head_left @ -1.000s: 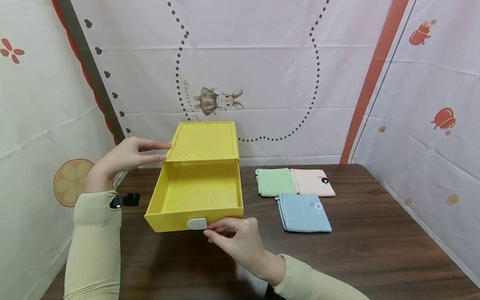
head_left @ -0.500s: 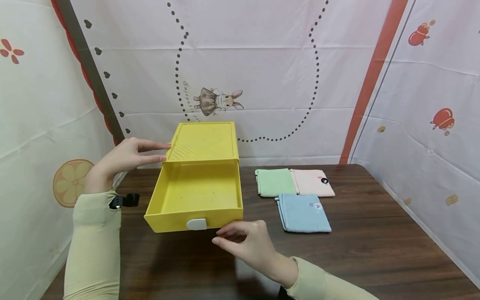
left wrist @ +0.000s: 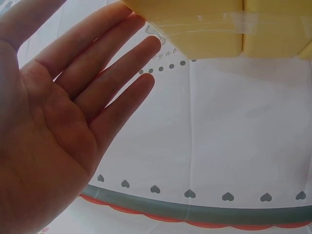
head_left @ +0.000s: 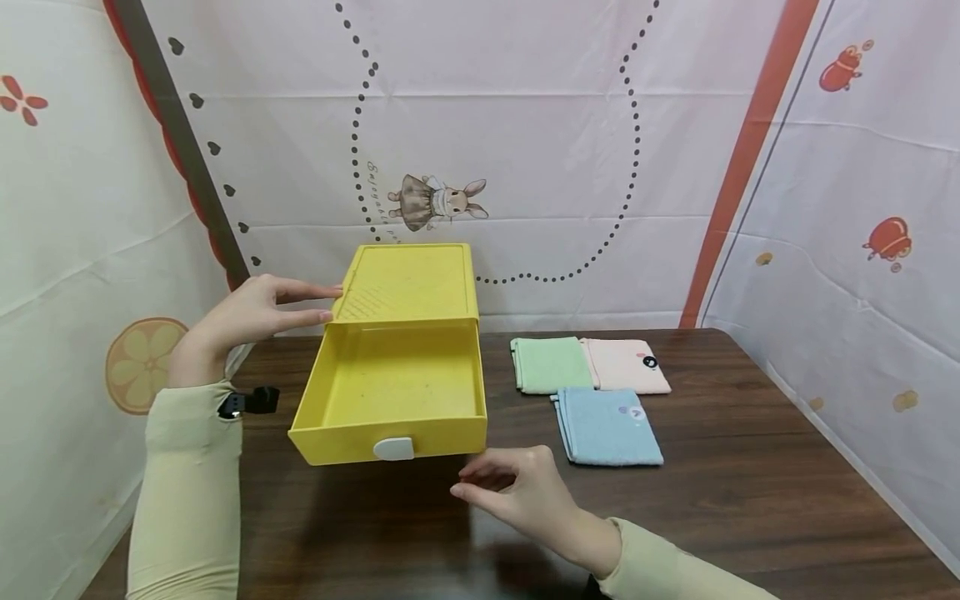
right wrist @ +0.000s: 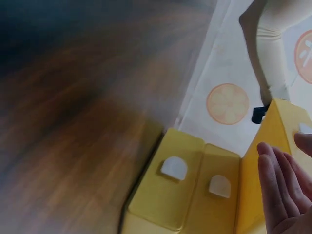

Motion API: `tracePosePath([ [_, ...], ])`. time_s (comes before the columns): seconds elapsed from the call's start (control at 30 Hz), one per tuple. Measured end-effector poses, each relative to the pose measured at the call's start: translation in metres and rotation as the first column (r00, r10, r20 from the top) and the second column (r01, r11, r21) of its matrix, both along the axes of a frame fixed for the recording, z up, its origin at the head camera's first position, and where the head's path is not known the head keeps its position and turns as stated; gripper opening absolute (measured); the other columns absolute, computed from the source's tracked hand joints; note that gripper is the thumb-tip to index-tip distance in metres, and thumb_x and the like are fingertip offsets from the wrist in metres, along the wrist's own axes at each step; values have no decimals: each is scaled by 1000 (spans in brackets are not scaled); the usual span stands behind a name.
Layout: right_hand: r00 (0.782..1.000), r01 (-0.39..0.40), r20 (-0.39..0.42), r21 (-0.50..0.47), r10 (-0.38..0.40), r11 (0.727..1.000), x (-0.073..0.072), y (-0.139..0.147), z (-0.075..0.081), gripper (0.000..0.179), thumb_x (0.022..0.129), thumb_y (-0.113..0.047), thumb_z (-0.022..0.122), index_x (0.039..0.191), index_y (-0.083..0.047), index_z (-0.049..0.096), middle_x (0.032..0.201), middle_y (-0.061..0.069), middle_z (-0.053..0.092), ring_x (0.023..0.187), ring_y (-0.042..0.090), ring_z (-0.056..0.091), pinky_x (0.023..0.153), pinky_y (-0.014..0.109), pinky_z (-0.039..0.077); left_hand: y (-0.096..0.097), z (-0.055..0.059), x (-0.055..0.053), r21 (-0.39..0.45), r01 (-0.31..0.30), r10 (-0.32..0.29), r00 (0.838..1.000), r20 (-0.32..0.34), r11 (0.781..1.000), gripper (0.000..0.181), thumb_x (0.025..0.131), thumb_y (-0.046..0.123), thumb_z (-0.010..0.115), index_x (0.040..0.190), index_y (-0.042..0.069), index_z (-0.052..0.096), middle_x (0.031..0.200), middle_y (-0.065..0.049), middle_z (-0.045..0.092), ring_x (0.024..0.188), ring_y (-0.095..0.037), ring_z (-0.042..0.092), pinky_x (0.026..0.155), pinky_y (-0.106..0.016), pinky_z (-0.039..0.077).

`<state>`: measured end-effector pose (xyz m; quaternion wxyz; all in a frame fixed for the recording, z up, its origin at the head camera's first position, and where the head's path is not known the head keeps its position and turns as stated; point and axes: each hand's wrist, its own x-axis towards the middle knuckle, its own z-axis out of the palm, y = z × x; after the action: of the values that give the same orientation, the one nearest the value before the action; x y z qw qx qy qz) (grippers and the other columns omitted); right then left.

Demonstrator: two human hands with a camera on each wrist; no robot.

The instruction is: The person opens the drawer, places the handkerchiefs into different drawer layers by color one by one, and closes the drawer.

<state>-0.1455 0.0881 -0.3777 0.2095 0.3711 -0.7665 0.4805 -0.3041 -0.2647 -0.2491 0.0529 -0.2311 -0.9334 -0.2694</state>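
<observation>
From the empty, loose-fingered right hand, the blue cloth lies toward the desk's back-right corner; straight-fingered left hand touches yellow box

On my feed I see a small booth screened by creased, printed cloth at the left, top and right of the frame, around a wood-grain counter. The yellow drawer unit and folded towels look domestic, but the cloth hides from me what room this is.
</observation>
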Motion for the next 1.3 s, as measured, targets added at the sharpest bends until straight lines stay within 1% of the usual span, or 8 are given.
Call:
tracePosePath([
  [0.17, 996, 33, 78, 51, -36, 998, -11, 16, -21, 9, 81, -21, 76, 89, -18, 72, 79, -6, 72, 68, -1, 66, 60, 17, 54, -1, -1, -1, 7, 8, -8, 1000, -7, 1000, 44, 83, 48, 69, 123, 30, 65, 122, -3, 65, 112, -25, 60, 89, -54, 49],
  [0.3, 987, 58, 145, 91, -71, 994, -15, 27, -26, 12, 82, -29, 74, 91, -21, 70, 81, -9, 72, 72, -1, 66, 63, 21, 55, -1, -1, -2, 9, 10, -10, 1000, -7, 1000, 44, 83, 48, 69, 123, 30, 65, 122, -2, 65, 112, -25, 61, 89, -53, 49],
  [0.47, 968, 75, 230, 121, -101, 990, -23, 38, -29, 15, 83, -31, 74, 92, -20, 70, 83, -9, 72, 74, 1, 67, 67, 24, 56, -1, -1, -1, 11, 12, -12, 1000, 3, 1000, 44, 83, 48, 68, 123, 31, 64, 123, -1, 65, 113, -25, 60, 90, -53, 49],
  [0.57, 949, 89, 290, 130, -124, 987, -30, 45, -31, 18, 83, -33, 73, 94, -19, 70, 85, -6, 72, 76, 4, 68, 69, 25, 56, -1, 0, 0, 15, 13, -14, 1000, 5, 1000, 44, 83, 47, 69, 123, 30, 65, 123, -1, 65, 113, -25, 60, 89, -53, 49],
  [0.77, 897, 146, 397, 145, -193, 979, -45, 58, -33, 22, 82, -34, 74, 97, -19, 69, 90, -3, 73, 81, 9, 68, 72, 25, 55, 0, 0, -1, 15, 12, -12, 1000, 7, 1000, 44, 83, 47, 69, 123, 30, 65, 123, -1, 65, 113, -24, 60, 89, -52, 50],
  [1.03, 866, 211, 427, 164, -262, 964, -61, 74, -34, 25, 81, -32, 75, 100, -17, 69, 96, 2, 72, 85, 12, 68, 73, 27, 55, 0, 1, 0, 17, 13, -13, 1000, 17, 1000, 42, 83, 47, 69, 123, 32, 65, 122, 0, 65, 113, -24, 60, 89, -51, 50],
  [1.17, 842, 264, 427, 204, -329, 943, -68, 85, -36, 30, 80, -36, 75, 102, -16, 70, 96, -1, 72, 86, 12, 67, 73, 25, 53, 1, 1, 1, 18, 14, -14, 1000, 15, 1000, 42, 83, 47, 69, 122, 32, 65, 122, 0, 65, 113, -24, 60, 89, -51, 50],
  [1.3, 808, 295, 461, 220, -366, 930, -74, 97, -37, 36, 81, -39, 74, 106, -13, 70, 99, 1, 71, 89, 15, 66, 70, 26, 52, 1, 2, 1, 18, 14, -14, 1000, 13, 1000, 42, 83, 47, 69, 122, 32, 65, 122, 1, 65, 112, -23, 60, 89, -50, 50],
])
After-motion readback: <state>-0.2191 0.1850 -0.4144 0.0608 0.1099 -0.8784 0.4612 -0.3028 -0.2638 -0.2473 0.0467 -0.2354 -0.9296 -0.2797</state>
